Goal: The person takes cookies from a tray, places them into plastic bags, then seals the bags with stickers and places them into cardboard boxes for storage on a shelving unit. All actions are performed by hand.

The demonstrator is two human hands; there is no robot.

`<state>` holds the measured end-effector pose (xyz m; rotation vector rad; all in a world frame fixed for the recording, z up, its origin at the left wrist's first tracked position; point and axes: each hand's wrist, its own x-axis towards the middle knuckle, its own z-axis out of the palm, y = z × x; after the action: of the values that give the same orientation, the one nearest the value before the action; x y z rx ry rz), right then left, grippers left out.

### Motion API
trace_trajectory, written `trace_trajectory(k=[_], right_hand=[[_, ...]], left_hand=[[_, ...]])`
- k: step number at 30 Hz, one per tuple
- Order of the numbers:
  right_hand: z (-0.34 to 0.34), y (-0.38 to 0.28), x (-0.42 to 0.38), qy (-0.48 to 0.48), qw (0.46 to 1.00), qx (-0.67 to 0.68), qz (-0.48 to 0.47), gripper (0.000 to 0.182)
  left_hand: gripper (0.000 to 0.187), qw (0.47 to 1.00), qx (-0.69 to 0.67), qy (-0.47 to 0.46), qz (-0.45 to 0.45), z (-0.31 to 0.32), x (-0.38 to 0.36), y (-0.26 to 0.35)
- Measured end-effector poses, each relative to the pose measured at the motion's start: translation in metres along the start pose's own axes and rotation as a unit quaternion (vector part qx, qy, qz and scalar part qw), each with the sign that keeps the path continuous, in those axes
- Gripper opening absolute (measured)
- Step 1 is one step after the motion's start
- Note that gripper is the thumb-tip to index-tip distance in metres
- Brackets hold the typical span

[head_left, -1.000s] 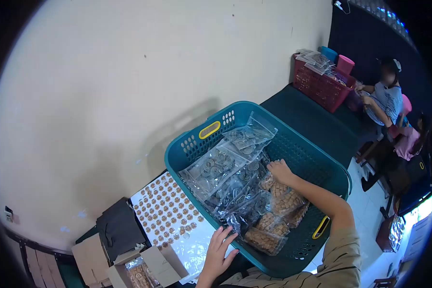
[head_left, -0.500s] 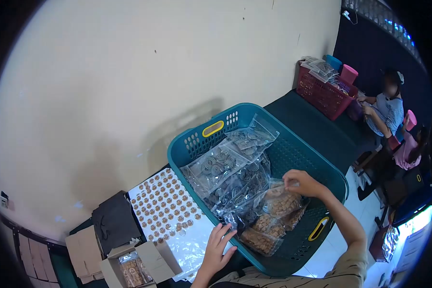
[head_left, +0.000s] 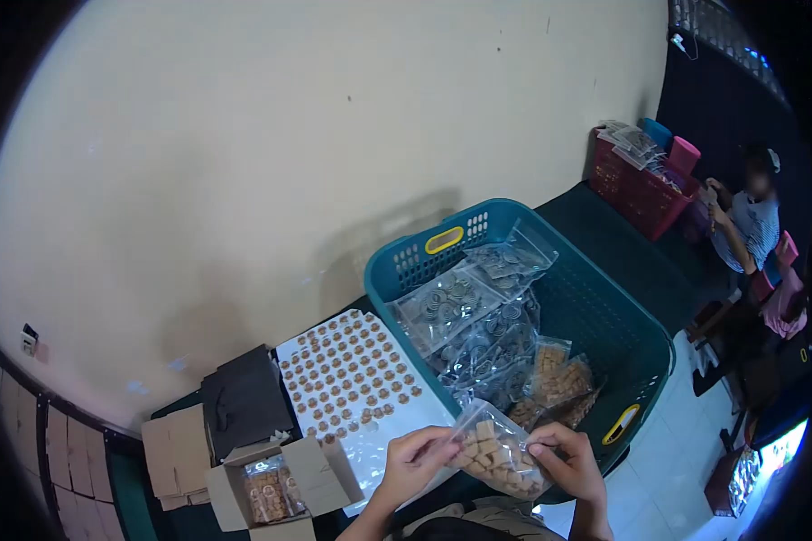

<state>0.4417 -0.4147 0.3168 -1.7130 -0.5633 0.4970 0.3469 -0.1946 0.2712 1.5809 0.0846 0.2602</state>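
Near the front rim of the teal basket (head_left: 604,298), a clear bag of tan blocks (head_left: 494,455) is held up between both hands. My left hand (head_left: 417,458) pinches its left edge. Fingers and thumb of my right hand (head_left: 568,458) close on its right edge. Inside the basket lie other bags of tan pieces (head_left: 561,383) and clear zip bags of dark round coils (head_left: 451,302). Left of the basket, a white sheet (head_left: 379,451) bears rows of round brown stickers (head_left: 343,370).
An open cardboard box (head_left: 329,473) holding packed bags stands at lower left, beside a black bag (head_left: 244,401) and flat brown cardboard (head_left: 176,451). A dark red basket (head_left: 641,189) sits further back, near a seated person (head_left: 753,221). Another person is partly visible at right.
A bag of tan blocks has come out of the basket and is now in both hands. The view has shifted, so the basket and sheet appear further right.
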Motion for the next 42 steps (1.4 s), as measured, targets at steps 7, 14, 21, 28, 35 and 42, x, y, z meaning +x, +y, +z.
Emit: trace_trajectory(k=[7,14,21,28,35,42], right_hand=[[0.055,-0.005,-0.006,-0.088,0.985,0.138,-0.058,0.046],[0.113,0.024,0.006,-0.186,0.975,0.121,0.027,0.045],[0.194,0.033,0.009,-0.204,0.966,0.152,0.043,0.044],[0.262,0.077,0.000,-0.273,0.938,0.183,0.114,0.037],[0.309,0.091,-0.014,-0.292,0.915,0.241,0.137,0.022],[0.353,0.100,-0.016,-0.321,0.913,0.224,0.117,0.027]], left_hand=[[0.017,0.956,0.088,0.278,0.026,-0.022,-0.025,0.010],[0.029,0.953,-0.184,0.241,-0.010,-0.083,-0.067,-0.021],[0.039,0.933,-0.265,0.204,-0.134,-0.098,-0.125,-0.070],[0.025,0.911,-0.197,0.341,-0.124,-0.134,-0.175,-0.069],[0.029,0.908,-0.225,0.331,-0.125,-0.160,-0.217,-0.089],[0.021,0.917,-0.187,0.334,-0.111,-0.172,-0.233,-0.087]])
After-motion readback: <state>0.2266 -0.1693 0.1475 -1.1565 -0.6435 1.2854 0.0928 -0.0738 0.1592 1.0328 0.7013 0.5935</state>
